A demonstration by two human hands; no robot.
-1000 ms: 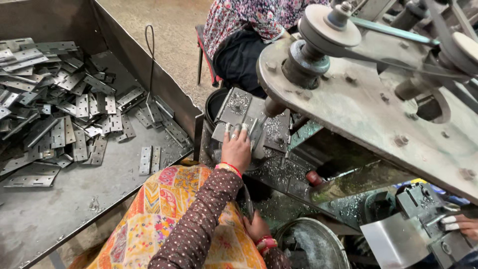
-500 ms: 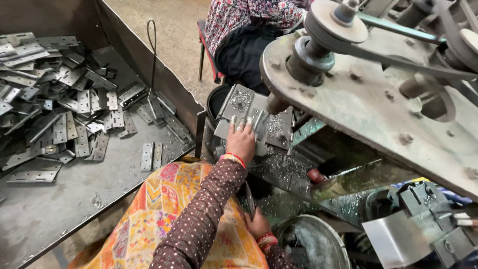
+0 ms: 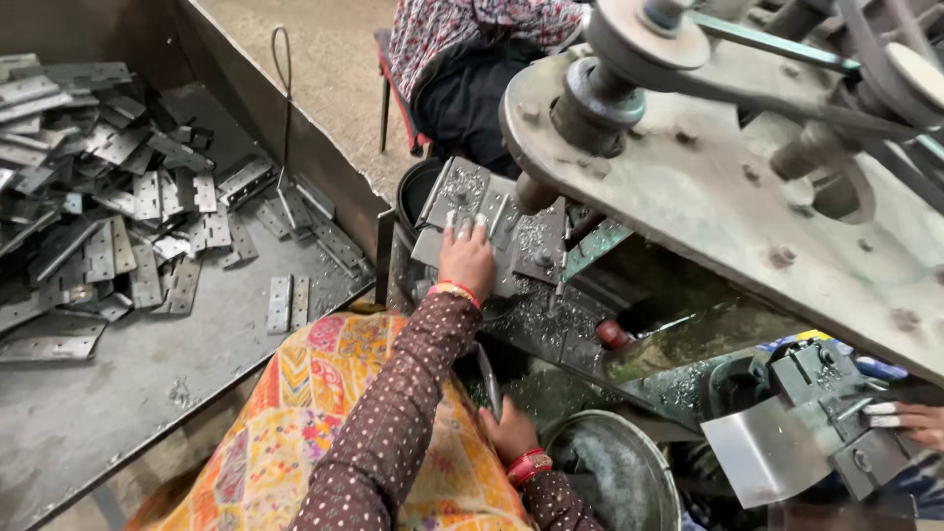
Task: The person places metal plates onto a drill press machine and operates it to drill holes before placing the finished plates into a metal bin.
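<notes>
My left hand [image 3: 467, 258] reaches forward and presses down on a grey perforated hinge plate [image 3: 462, 192] lying on the machine bed, under a big pulley arm [image 3: 708, 197]. The fingers lie over the plate's near edge. My right hand [image 3: 511, 433], with red bangles at the wrist, is low by my lap, closed around a thin dark lever [image 3: 489, 379]. Metal shavings cover the bed [image 3: 541, 324] between the two hands.
A large steel bin [image 3: 118, 393] on the left holds a heap of hinge plates [image 3: 108, 216]. A round metal bucket [image 3: 619, 472] stands by my right hand. Another person's hand [image 3: 900, 418] works a fixture at the right edge. A second person sits at the top on a red chair [image 3: 393, 108].
My left hand has slid a little farther onto the plate stack. My right hand stays on the lever. The view has shifted slightly.
</notes>
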